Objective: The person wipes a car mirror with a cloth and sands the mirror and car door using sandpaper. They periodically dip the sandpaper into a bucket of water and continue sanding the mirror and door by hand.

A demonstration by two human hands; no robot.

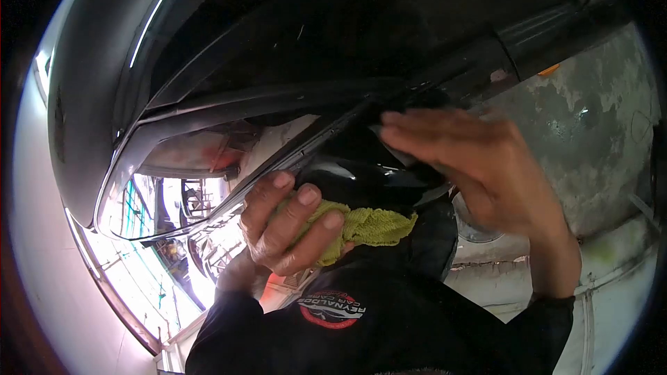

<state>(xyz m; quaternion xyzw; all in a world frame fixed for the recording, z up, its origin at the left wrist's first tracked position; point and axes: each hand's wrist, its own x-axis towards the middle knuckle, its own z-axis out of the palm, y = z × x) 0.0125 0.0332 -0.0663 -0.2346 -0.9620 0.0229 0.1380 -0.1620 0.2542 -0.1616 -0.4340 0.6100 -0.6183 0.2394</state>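
Note:
My left hand (288, 226) is closed round a crumpled yellow-green cloth (375, 227), one end of which sticks out to the right. The cloth is just below a glossy black rounded part (368, 173), which looks like a car's side mirror. My right hand (462, 146), slightly blurred, reaches over the right side of that part with its fingers stretched out and side by side. A greyish edge shows under its fingertips, too unclear to name. Above both hands extends the shiny black car body (333, 42).
A window opening with a pale frame edge (142, 237) is at the left. Stained grey concrete floor (590, 111) shows at the right, with a small orange thing (549, 70) beside the car's edge. My black shirt (417, 319) fills the bottom.

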